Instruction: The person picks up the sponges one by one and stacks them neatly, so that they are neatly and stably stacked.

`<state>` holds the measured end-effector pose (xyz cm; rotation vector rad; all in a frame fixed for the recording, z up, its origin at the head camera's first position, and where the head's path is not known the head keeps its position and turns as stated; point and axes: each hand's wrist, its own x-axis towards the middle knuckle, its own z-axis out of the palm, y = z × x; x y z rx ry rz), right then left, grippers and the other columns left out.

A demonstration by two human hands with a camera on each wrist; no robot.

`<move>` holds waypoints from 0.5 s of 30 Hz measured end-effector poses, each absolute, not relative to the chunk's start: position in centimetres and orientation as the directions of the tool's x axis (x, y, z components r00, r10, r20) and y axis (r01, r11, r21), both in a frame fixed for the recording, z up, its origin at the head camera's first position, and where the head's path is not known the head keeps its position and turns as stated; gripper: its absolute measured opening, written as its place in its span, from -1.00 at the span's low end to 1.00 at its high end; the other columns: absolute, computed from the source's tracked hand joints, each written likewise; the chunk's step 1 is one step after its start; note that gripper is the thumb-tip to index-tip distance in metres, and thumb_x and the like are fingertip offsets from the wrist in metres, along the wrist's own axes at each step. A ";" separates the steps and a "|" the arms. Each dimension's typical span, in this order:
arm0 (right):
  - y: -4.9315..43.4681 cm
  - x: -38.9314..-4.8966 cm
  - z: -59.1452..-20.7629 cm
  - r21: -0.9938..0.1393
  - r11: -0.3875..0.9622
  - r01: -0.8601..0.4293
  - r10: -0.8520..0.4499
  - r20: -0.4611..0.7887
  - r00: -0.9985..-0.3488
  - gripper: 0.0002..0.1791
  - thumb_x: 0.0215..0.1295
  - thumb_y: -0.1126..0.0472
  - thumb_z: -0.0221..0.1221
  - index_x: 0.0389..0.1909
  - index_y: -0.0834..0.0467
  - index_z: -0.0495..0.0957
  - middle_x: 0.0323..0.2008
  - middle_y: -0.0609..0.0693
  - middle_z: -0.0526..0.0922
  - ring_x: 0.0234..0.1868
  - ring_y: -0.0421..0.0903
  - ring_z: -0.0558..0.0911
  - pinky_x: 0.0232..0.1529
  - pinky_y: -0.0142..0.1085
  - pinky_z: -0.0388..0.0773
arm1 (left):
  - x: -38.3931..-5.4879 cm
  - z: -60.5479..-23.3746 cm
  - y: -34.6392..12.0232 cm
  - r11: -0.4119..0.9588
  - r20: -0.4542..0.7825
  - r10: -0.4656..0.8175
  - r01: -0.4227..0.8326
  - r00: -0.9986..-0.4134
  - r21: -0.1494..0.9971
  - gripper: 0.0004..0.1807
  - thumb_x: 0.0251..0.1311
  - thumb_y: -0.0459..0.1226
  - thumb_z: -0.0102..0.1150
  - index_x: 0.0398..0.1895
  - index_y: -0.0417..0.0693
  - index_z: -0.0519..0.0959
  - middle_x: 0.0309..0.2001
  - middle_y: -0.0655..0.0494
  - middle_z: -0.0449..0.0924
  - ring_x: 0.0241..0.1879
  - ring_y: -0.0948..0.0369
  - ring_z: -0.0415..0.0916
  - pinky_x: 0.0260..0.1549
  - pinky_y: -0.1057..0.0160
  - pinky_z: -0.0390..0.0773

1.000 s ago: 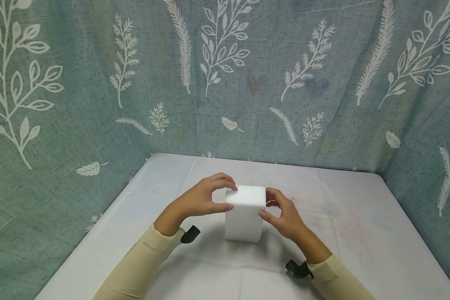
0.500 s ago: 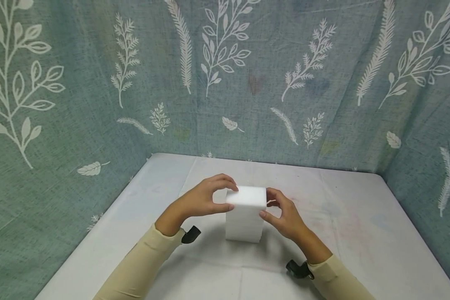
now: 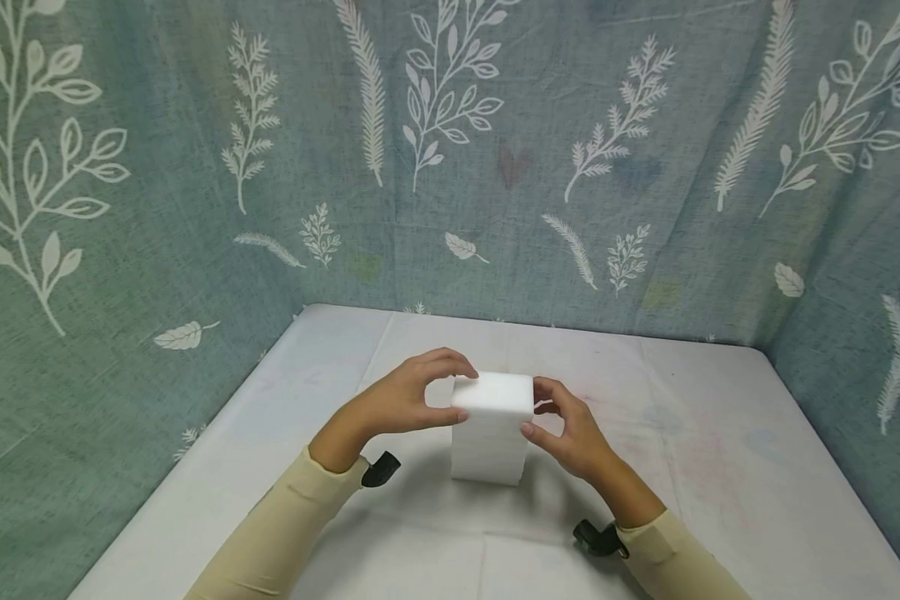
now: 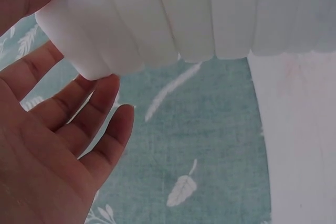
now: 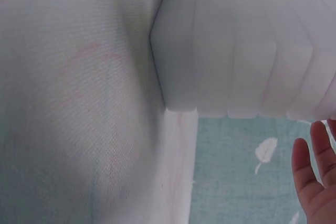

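Observation:
A stack of white, sponge-like blocks [image 3: 487, 450] stands upright on the table. Soft rounded layers show along its side in the left wrist view, some slightly out of line. At the top left, my left hand [image 3: 401, 396] holds the uppermost white sponge [image 3: 495, 390], thumb at the front and fingers at the far edge. My right hand [image 3: 573, 433] grips the stack's upper right side, its thumb on the front corner and its fingers curled behind. In the right wrist view, part of that hand [image 5: 323, 182] shows beside the layers [image 5: 252, 51]; its thumb contact is hidden.
White cloth with faint coloured stains covers the table [image 3: 705, 467]. Green-blue fabric [image 3: 487, 250] printed with white leaves hangs behind and at both sides. Each wrist carries a small black camera mount [image 3: 381, 469].

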<state>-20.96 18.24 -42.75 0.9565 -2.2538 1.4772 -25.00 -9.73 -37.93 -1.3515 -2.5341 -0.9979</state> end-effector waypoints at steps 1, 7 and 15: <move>18.3 -21.0 -42.8 -0.704 0.249 -0.665 -0.376 0.562 -0.737 -0.43 0.11 0.39 0.27 0.17 0.39 0.36 -0.04 0.16 0.55 -0.03 0.03 0.52 -0.05 0.14 0.51 | -25.0 -38.0 -9.8 0.390 0.374 0.706 0.771 -0.602 0.504 -0.54 0.14 -0.03 0.38 0.10 0.18 0.51 0.09 0.40 0.43 0.10 0.33 0.38 0.09 0.19 0.42; 18.5 -21.0 -42.9 -0.687 0.239 -0.687 -0.389 0.581 -0.715 -0.40 0.07 0.43 0.29 0.17 0.42 0.35 -0.05 0.20 0.55 -0.05 0.05 0.53 -0.09 0.15 0.52 | -24.5 -38.2 -10.3 0.437 0.340 0.682 0.734 -0.647 0.521 -0.31 0.09 0.01 0.41 0.30 0.18 0.39 0.13 0.37 0.43 0.04 0.30 0.41 0.04 0.13 0.45; 20.6 -22.2 -44.6 -0.653 0.257 -0.713 -0.419 0.589 -0.690 -0.27 0.01 0.45 0.37 0.25 0.36 0.32 -0.02 0.21 0.54 -0.05 0.15 0.54 -0.07 0.09 0.53 | -23.9 -39.2 -11.6 0.515 0.239 0.656 0.656 -0.716 0.551 -0.16 0.03 0.00 0.45 0.39 0.13 0.30 0.10 0.36 0.43 0.05 0.26 0.42 0.04 0.10 0.44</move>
